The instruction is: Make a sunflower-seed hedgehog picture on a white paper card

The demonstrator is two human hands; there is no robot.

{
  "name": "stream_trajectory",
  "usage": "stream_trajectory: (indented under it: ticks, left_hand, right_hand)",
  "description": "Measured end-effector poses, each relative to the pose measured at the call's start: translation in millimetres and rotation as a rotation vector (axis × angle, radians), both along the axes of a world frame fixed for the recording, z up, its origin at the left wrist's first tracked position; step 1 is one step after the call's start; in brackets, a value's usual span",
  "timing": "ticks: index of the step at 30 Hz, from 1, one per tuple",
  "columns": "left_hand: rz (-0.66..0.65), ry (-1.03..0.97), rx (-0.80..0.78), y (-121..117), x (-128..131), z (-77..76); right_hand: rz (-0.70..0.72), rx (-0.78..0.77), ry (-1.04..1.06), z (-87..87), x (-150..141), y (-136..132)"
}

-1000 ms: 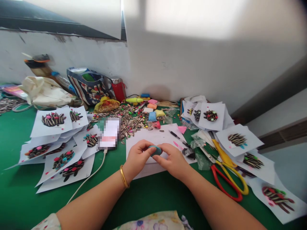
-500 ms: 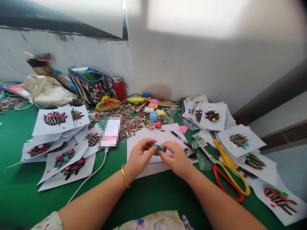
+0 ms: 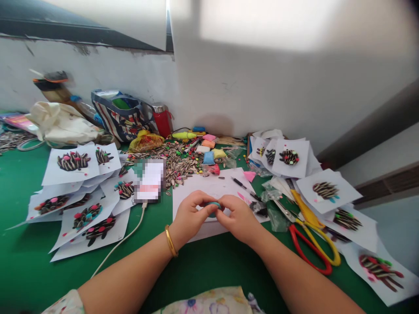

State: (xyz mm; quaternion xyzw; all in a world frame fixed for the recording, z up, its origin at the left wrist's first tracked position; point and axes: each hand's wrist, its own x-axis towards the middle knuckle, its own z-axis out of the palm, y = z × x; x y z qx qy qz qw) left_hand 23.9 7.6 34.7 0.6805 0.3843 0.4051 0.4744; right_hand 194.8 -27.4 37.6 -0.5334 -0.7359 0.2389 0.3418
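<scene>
A small piece of blue modelling clay (image 3: 214, 203) is pinched between the fingertips of both hands, mostly covered by them. My left hand (image 3: 194, 216), with a gold bangle on its wrist, grips it from the left. From the right, my right hand (image 3: 238, 218) closes on the same piece. Both hands are over a white sheet of paper (image 3: 190, 185). On that sheet, beyond the hands, lie a black pen (image 3: 244, 186) and one seed. Soft packs of clay in several colours, such as a blue pack (image 3: 208, 158), sit behind the paper.
Striped sunflower seeds (image 3: 178, 168) are heaped behind the paper. A phone (image 3: 150, 181) with a white cable lies left of it. Stacked seed pictures (image 3: 73, 162) flank both sides. Scissors with red and yellow handles (image 3: 310, 248) lie at right. A red flask (image 3: 162, 120) stands by the wall.
My fingers have drawn closer together around the blue clay, and less of it shows now. My right hand has shifted slightly left. The view has moved a little.
</scene>
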Motion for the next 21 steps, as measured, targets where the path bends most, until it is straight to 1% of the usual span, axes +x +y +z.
stream_trajectory:
  ticks: [1, 3, 6, 9, 11, 13, 14, 16, 18, 19, 21]
  left_hand:
    - [0.004, 0.013, -0.012, -0.2, 0.1, 0.9]
    - [0.017, -0.013, -0.100, -0.4, 0.5, 1.7]
    - [0.036, -0.155, -0.249, 0.1, 2.0, 0.6]
    - [0.035, -0.262, -0.305, 1.7, 2.7, -0.6]
    - [0.009, -0.278, -0.320, 3.0, 2.2, -0.2]
    - [-0.013, -0.255, -0.294, 4.1, 1.0, 1.2]
    - [-0.019, -0.220, -0.252, 4.4, 0.2, 2.1]
    - [-0.011, -0.109, -0.120, 4.7, -1.3, 3.7]
    - [0.025, -0.002, 0.001, 4.7, -2.1, 4.4]
    - [0.041, 0.027, 0.022, 4.7, -2.3, 4.5]
    - [0.041, 0.028, -0.019, 4.8, -2.0, 4.1]
  right_hand:
    - [-0.004, 0.008, -0.009, 0.2, -0.2, -0.2]
    - [-0.017, 0.011, 0.011, 1.4, 0.3, -0.4]
    - [0.006, -0.013, 0.109, 3.6, 2.8, 0.0]
    - [0.036, -0.036, 0.179, 4.3, 5.8, 1.1]
    - [0.004, -0.030, 0.209, 4.2, 7.1, 1.5]
    - [-0.037, -0.035, 0.244, 4.3, 7.7, 1.4]
    - [-0.049, -0.045, 0.248, 4.3, 7.6, 1.2]
    - [-0.048, -0.067, 0.213, 4.4, 7.0, 0.4]
    - [-0.041, -0.079, 0.164, 4.1, 6.1, -0.1]
    - [-0.041, -0.084, 0.158, 3.8, 5.7, -0.1]
    - [-0.050, -0.093, 0.183, 3.2, 5.6, 0.3]
